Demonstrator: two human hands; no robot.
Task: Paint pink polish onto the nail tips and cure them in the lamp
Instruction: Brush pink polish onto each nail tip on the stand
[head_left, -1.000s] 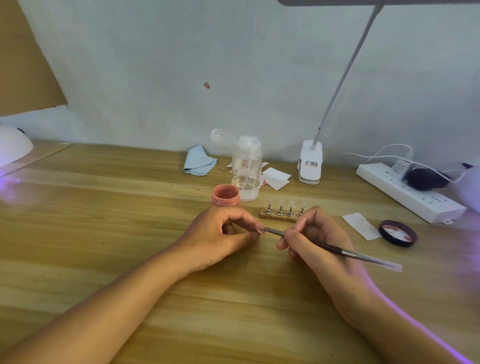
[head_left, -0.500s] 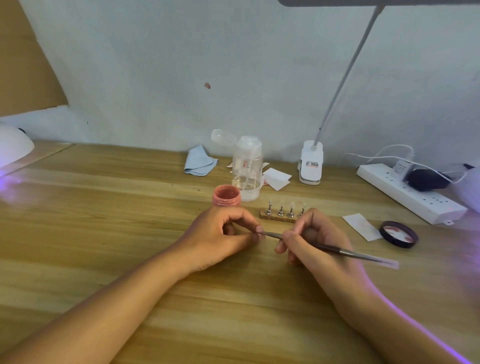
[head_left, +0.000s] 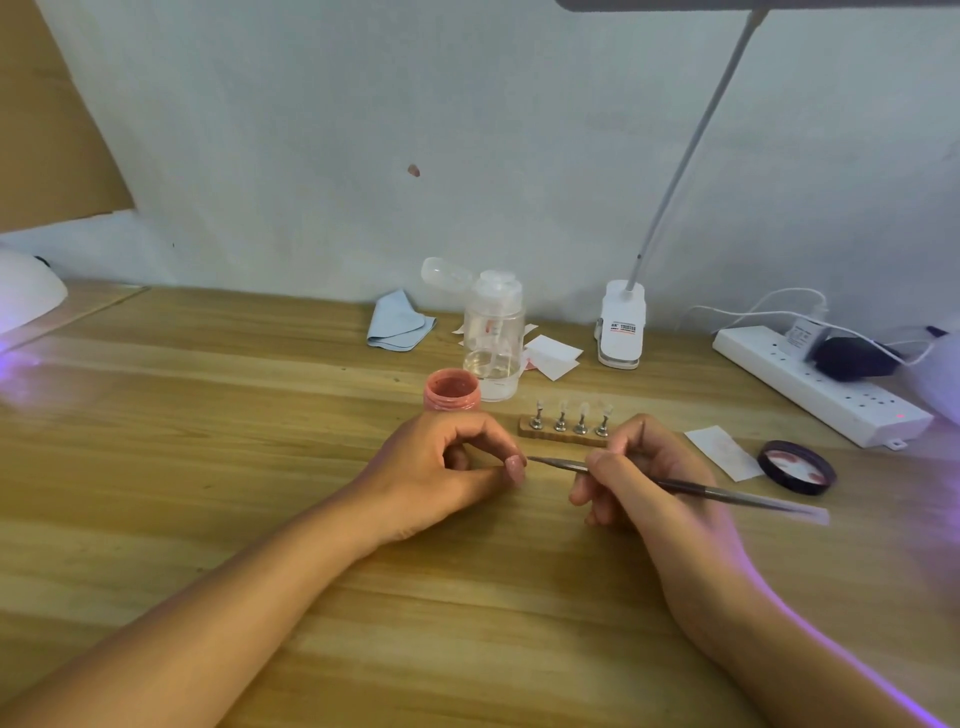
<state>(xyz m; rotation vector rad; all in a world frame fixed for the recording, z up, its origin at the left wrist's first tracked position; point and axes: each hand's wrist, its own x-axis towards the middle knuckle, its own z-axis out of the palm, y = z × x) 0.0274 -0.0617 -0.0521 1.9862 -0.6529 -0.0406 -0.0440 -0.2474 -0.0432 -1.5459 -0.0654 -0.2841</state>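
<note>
My left hand (head_left: 441, 467) rests on the wooden table and pinches a pink-coated nail tip (head_left: 515, 467) between thumb and forefinger. My right hand (head_left: 639, 478) grips a thin grey brush (head_left: 691, 486); its point touches the nail tip's upper edge. Just behind my left hand stands the open pink polish jar (head_left: 451, 391). A small wooden holder (head_left: 563, 435) behind my hands carries several clear nail tips on metal stands. The white curing lamp (head_left: 23, 296) sits at the far left edge, glowing purple.
A clear pump bottle (head_left: 492, 338), a blue cloth (head_left: 397, 325), paper slips (head_left: 553, 356), a clip-on desk lamp (head_left: 621, 325) and a white power strip (head_left: 815, 387) line the back. The jar's black lid (head_left: 795, 466) lies at right beside a paper slip (head_left: 722, 451).
The brush tip has shifted slightly along the nail tip held by my left hand. Both hands stay in nearly the same place.
</note>
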